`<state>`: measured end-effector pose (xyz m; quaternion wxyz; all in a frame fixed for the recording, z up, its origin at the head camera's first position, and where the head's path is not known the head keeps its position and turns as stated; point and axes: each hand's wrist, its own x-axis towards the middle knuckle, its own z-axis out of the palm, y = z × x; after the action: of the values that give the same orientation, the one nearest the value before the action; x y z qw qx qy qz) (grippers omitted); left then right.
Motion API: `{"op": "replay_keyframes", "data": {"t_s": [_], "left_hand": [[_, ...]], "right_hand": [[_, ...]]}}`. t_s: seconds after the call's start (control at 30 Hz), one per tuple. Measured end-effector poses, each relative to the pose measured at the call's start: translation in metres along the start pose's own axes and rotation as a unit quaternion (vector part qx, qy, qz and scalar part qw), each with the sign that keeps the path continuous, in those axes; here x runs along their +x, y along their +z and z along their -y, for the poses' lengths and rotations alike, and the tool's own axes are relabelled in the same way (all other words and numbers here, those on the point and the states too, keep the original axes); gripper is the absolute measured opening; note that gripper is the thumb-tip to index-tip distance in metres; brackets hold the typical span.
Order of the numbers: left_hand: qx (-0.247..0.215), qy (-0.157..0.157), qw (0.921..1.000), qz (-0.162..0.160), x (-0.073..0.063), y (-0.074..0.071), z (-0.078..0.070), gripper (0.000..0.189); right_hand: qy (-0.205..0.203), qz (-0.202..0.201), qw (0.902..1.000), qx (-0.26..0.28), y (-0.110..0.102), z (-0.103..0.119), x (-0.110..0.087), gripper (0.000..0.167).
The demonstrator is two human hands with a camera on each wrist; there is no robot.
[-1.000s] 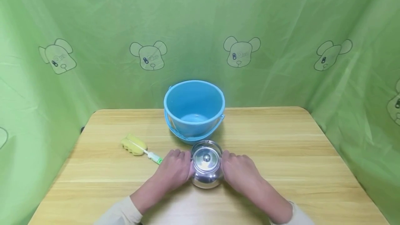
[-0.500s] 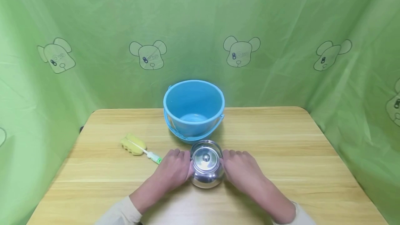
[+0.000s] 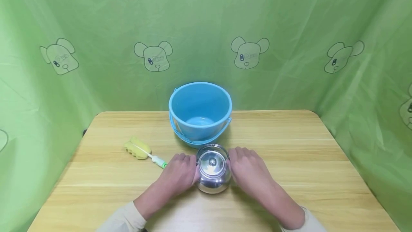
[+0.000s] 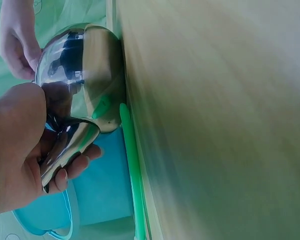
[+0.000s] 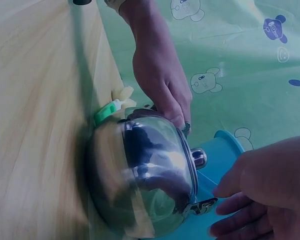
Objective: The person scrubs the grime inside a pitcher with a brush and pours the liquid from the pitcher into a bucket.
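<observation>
A shiny steel kettle (image 3: 210, 180) with a knobbed lid stands upright in front of me on the table. In the left wrist view my left hand (image 4: 20, 150) grips its spout (image 4: 72, 150), fingers curled underneath and thumb side against the body. On the other side my right hand (image 3: 248, 165) is close against the kettle. Its loosely bent fingers (image 5: 245, 217) are beside the handle bracket (image 5: 204, 206) in the right wrist view, with nothing between them and the thumb. The kettle's raised handle (image 3: 213, 146) arches behind the lid.
Right behind the kettle stands a blue bucket (image 3: 200, 131), its handle hanging down in front. A yellow sponge brush (image 3: 138, 148) with a white and green grip lies left of the kettle, near my left hand. Green curtains (image 3: 206, 28) surround the wooden table (image 3: 305, 160).
My right hand has loosened and shifted slightly up and away from the kettle's side. The left hand and the kettle stay in place.
</observation>
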<state>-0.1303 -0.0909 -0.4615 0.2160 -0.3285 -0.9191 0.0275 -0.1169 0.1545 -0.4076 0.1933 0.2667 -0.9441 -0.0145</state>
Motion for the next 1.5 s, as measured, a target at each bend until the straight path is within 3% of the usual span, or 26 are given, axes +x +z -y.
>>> {"op": "replay_keyframes", "data": {"t_s": [0.27,0.47,0.67,1.5], "left_hand": [[0.008,-0.001,1.0000,-0.001,0.000,-0.001,0.001,0.036],[0.007,-0.004,0.9999,0.006,0.000,0.000,0.001,0.036],[0.005,-0.006,0.9999,0.007,0.001,0.000,-0.001,0.037],[0.011,0.005,0.9999,0.003,0.001,-0.001,-0.001,0.036]], "right_hand": [[-0.006,-0.022,0.9979,0.061,0.001,0.000,0.005,0.026],[-0.015,-0.015,0.9883,0.151,0.003,0.001,0.011,0.034],[-0.019,-0.003,0.9807,0.195,0.009,0.003,0.015,0.036],[-0.078,-0.028,0.9765,0.199,0.019,0.007,0.016,0.029]]}}
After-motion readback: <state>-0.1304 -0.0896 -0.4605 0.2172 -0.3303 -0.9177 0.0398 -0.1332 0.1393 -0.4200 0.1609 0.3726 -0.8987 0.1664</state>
